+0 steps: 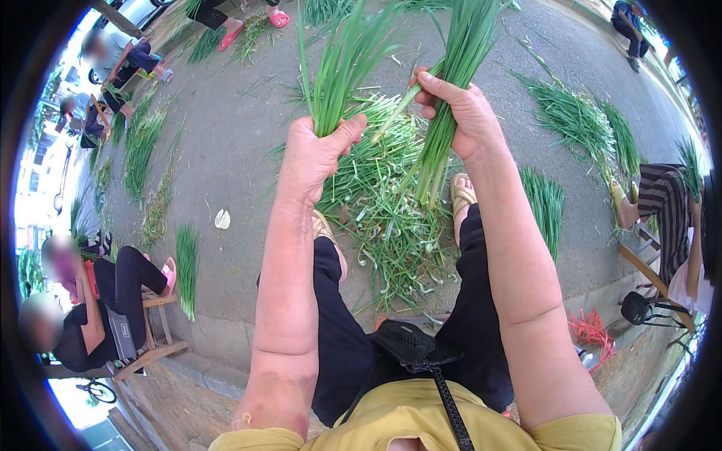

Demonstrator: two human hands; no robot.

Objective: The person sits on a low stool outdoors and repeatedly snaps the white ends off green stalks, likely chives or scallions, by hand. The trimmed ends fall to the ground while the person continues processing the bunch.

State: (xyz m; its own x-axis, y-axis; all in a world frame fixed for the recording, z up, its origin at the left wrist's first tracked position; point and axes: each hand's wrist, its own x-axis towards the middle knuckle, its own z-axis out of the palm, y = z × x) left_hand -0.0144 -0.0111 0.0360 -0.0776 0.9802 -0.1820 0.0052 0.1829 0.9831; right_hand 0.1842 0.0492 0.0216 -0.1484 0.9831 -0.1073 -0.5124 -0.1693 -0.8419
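My left hand (314, 154) is closed around the lower stems of a bunch of garlic chives (342, 71), whose long green leaves point up and away from me. To its right, my right hand (468, 113) grips a thicker bunch of garlic chives (468, 41), stem ends hanging down toward me. A separate pale green stalk (396, 111) sticks out leftward from between the thumb and fingers of that hand. Beneath both hands, between my feet, lies a loose heap of green and whitish trimmings (406, 248).
Bundles of chives lie on the grey pavement (233, 158), including one by my right foot (543, 210) and a larger one (568, 116) farther right. Several people sit on both sides, some on wooden stools (154, 331). Red plastic string (593, 336) lies at the lower right.
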